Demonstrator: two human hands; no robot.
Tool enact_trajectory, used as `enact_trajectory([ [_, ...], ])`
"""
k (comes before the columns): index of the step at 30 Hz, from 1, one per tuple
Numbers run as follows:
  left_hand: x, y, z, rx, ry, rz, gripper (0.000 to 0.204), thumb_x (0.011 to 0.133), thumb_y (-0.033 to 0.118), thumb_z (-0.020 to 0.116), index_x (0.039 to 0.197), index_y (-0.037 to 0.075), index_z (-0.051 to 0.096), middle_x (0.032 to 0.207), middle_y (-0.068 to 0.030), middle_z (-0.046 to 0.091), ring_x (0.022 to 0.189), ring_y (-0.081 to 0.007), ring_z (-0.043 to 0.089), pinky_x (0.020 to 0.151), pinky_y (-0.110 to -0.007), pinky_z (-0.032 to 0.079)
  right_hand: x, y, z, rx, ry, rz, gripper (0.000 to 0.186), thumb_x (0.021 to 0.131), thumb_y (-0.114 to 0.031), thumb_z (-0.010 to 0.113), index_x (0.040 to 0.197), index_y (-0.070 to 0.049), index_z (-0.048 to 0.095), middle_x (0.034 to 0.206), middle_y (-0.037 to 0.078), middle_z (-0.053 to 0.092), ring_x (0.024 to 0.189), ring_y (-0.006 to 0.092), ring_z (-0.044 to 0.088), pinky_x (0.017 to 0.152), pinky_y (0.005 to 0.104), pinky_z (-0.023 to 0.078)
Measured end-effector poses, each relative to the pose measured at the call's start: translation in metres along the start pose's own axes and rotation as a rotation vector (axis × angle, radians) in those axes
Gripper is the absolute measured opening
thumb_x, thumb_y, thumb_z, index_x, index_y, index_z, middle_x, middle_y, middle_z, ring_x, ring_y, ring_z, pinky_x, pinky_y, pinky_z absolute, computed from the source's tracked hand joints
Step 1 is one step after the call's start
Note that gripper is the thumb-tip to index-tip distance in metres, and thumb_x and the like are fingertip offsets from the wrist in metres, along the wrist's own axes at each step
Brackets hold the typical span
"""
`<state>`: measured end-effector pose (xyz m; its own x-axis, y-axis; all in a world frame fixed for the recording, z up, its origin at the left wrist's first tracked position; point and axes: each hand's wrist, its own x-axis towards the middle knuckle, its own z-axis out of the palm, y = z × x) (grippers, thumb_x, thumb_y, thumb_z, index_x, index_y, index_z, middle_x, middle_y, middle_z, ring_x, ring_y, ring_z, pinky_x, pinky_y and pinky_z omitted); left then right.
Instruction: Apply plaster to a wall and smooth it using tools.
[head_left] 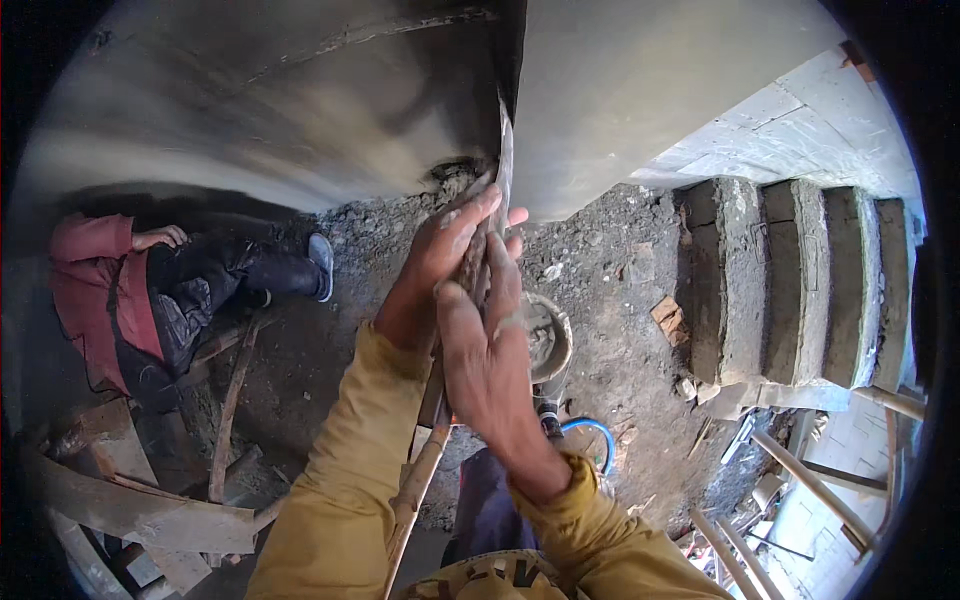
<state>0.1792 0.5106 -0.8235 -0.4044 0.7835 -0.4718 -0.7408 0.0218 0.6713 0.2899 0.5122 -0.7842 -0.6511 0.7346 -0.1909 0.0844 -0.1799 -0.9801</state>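
Wall (380, 120) mostly smooth; rough patch (455, 178) near base prob. left to do. L hand (435, 260) & R hand (490, 365) both gripping strip (505, 150).

A strip (506, 155) ran upward at the left hand (430, 265) and right hand (490, 365). Just right of them, a bucket (567, 345) stood on the dirt floor (625, 420), mortar (540, 335) inside. Steps (735, 280) lay farther right, poles (810, 485) nearer below them. Far left was a person (100, 285), behind scrap planks (150, 510).
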Motion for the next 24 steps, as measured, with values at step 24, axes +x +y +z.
enact_trajectory([
  [24, 0.009, -0.008, -0.001, -0.011, 0.011, 0.029, 0.053, 0.093, 0.024, 0.059, 0.139, 0.006, 0.041, 0.133, -0.005, 0.045, 0.12, -0.0276, 0.049, 0.077, -0.035, 0.054, -0.005, 0.001, -0.008, 0.067, -0.067, -0.027, 0.057, 0.093, -0.009, 0.046, 0.141, 0.012, 0.023, 0.136, 0.023, 0.04, 0.12, 0.0241, 0.044, 0.1, 0.0321, 0.037],
])
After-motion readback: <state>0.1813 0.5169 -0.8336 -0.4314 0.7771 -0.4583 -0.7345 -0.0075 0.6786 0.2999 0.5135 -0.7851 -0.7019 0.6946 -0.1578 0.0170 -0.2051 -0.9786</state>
